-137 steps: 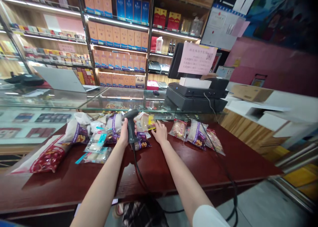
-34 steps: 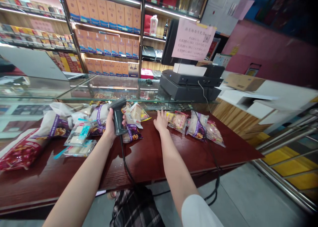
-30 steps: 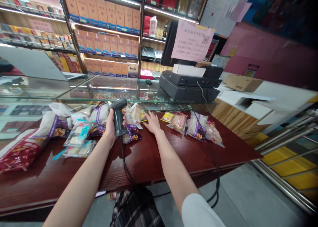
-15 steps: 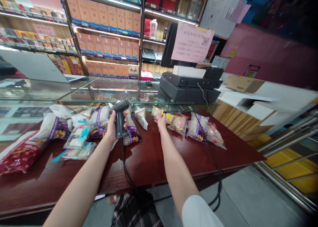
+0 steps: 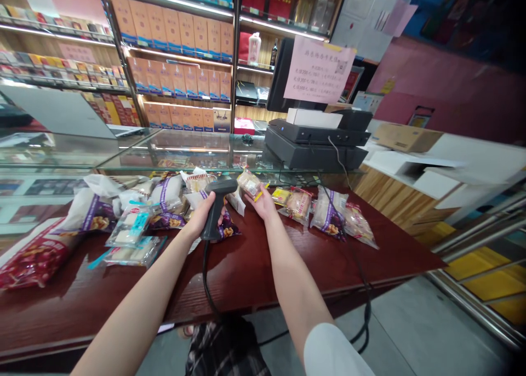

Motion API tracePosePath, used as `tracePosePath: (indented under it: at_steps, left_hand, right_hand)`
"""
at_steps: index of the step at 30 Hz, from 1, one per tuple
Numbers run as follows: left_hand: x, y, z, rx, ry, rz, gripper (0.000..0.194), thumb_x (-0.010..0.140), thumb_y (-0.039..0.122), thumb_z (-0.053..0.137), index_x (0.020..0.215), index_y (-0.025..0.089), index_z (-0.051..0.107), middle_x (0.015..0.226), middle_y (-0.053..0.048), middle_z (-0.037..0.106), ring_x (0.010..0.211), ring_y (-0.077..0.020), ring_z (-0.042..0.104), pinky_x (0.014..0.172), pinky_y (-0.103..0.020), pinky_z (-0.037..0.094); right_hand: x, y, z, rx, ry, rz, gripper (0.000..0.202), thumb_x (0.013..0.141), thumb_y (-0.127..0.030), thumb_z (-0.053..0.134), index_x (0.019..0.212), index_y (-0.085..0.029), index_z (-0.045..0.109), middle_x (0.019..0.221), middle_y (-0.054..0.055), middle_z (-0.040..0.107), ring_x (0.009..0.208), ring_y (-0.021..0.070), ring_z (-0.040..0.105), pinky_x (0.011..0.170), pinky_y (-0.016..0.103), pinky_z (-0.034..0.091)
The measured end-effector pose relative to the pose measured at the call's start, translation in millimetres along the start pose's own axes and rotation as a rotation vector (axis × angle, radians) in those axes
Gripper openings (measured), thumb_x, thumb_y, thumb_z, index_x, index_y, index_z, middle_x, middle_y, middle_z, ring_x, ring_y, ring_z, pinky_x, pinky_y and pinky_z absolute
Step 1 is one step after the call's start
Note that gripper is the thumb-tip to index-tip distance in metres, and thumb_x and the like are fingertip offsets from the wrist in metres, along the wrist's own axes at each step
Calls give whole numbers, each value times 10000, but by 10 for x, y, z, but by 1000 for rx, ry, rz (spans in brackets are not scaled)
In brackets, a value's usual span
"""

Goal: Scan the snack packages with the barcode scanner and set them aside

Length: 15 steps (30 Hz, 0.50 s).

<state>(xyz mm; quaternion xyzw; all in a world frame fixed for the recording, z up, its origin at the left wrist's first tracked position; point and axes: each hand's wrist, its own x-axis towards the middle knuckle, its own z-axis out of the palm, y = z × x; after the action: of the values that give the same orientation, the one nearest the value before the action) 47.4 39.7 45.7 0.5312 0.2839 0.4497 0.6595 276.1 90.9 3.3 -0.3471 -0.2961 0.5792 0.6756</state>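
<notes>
My left hand (image 5: 204,216) is wrapped round the handle of a black barcode scanner (image 5: 214,214), whose head points right. Its cable hangs down over the table's front edge. In my right hand (image 5: 263,203) is a small clear snack packet (image 5: 250,184) with yellow edges, tilted up off the table in front of the scanner head. Just right of that hand lie a yellow packet (image 5: 281,195) and a clear packet with red print (image 5: 299,204). Behind the scanner, a purple-and-white bag (image 5: 230,226) is partly hidden.
On the dark red table (image 5: 255,272), more bags lie at left, including a red-and-white bag (image 5: 35,258) and clear blue-marked packets (image 5: 130,225). At right are a purple-and-white bag (image 5: 329,211) and a clear bag (image 5: 359,225). A black cash drawer (image 5: 314,150) stands on the glass counter behind.
My right hand has lifted the snack packet and tipped it up towards the scanner. My left hand has moved right with the scanner, bringing its head closer to the packet.
</notes>
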Motion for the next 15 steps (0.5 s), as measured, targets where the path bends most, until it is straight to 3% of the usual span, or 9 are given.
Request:
tracePosePath:
  at_steps: [5, 15]
  left_hand:
    - [8, -27, 24, 71, 0, -15, 588, 804, 687, 545, 921, 119, 644, 611, -38, 613, 420, -128, 518, 404, -248, 398]
    - [11, -60, 10, 100, 1, -31, 549, 839, 650, 529, 898, 119, 656, 563, -38, 598, 425, -138, 533, 426, -244, 415]
  right_hand:
    - [-41, -19, 53, -88, -13, -23, 325, 944, -469, 423, 1124, -225, 540, 1191, 70, 694, 1125, 194, 655, 952, 439, 535]
    - [-16, 34, 64, -33, -32, -65, 246, 936, -378, 466, 1108, -229, 561, 1109, 43, 724, 1044, 172, 684, 948, 415, 541]
